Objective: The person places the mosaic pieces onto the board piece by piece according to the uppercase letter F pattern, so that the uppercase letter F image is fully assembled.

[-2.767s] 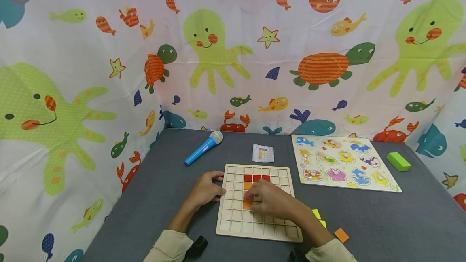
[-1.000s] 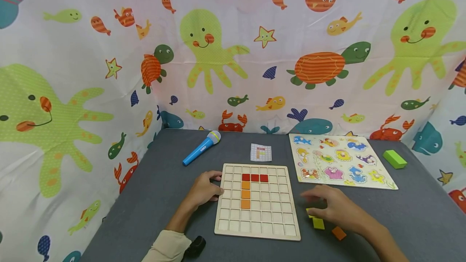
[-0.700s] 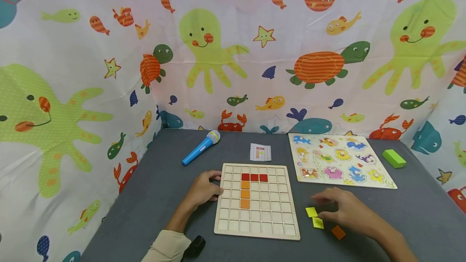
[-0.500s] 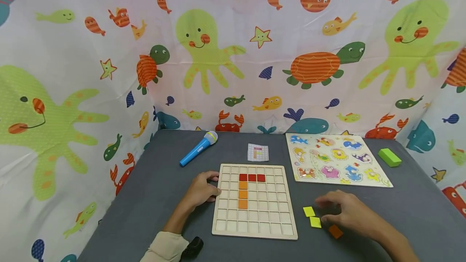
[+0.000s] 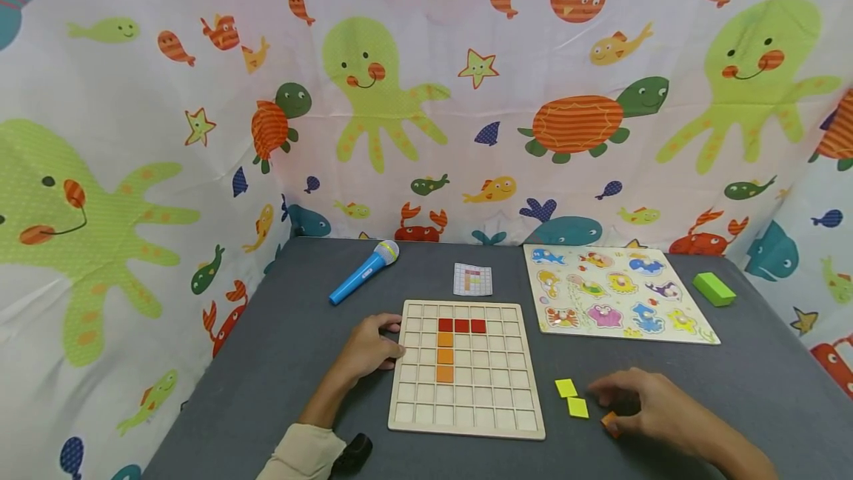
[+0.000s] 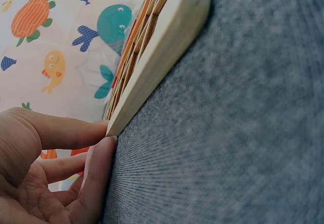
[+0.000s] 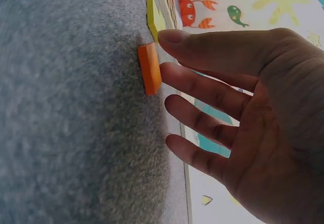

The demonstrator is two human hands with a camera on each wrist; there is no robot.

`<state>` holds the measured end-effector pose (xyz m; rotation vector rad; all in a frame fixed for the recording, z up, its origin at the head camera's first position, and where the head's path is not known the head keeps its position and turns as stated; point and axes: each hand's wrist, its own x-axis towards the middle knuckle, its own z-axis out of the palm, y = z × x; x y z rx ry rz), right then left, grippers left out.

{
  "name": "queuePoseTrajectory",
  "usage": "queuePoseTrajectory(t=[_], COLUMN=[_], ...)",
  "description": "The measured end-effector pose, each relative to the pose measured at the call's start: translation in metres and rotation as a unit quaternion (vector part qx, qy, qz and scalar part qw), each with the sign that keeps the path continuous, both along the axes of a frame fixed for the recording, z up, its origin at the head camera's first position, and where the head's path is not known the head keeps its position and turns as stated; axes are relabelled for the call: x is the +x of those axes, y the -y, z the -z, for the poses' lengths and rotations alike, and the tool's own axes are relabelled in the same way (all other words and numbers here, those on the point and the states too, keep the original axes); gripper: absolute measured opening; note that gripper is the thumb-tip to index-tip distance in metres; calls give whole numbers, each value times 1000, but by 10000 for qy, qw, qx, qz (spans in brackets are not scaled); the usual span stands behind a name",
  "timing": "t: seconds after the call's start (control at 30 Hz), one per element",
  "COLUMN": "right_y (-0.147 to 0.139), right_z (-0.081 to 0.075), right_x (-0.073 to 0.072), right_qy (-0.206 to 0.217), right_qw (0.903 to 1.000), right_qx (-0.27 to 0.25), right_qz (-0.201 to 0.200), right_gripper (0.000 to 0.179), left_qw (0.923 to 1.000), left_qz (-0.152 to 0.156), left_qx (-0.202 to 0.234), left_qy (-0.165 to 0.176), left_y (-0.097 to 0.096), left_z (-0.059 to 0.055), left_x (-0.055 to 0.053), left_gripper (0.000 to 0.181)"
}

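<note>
A square wooden grid board point(image 5: 496, 376) lies on the table, with red tiles point(image 5: 461, 326) in a row and orange tiles point(image 5: 445, 356) in a column below the leftmost red one. My left hand point(image 5: 366, 348) holds the board's left edge; in the left wrist view its thumb and a finger meet at the pale wooden rim point(image 6: 152, 77). Over on the right, my right hand point(image 5: 656, 406) hovers over a loose orange tile point(image 7: 149, 68), thumb and fingers apart, fingertips right beside it. Two yellow tiles point(image 5: 566, 388) lie between that hand and the board.
Behind the board lie a small printed pattern card point(image 5: 472, 280) and a blue toy microphone point(image 5: 360, 277). A sea-animal peg puzzle point(image 5: 580, 302) and a green block point(image 5: 714, 289) are at the back right. A patterned cloth point(image 5: 426, 95) hangs behind the table.
My right hand has left the board, passed over the yellow tiles and come to the loose orange tile. My left hand stays at the board's edge. The view has shifted slightly.
</note>
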<state>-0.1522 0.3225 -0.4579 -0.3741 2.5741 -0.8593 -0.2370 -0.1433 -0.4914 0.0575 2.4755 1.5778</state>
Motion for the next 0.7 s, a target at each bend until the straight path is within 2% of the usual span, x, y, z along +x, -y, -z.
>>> queuePoseTrajectory(t=[0.5,0.7], right_y=[-1,-8], right_z=[5,6], right_x=[6,9], right_qy=[155,-91], right_qw=[9995,9994], right_qx=[261,306], right_qz=[126,-163], right_gripper=[48,45], left_qw=[10000,10000], left_qz=[2,-2], left_qx=[-30,-18], left_qy=[9,-11], left_y=[0,0], left_z=[4,4], left_x=[-2,-2], left_gripper=[59,59])
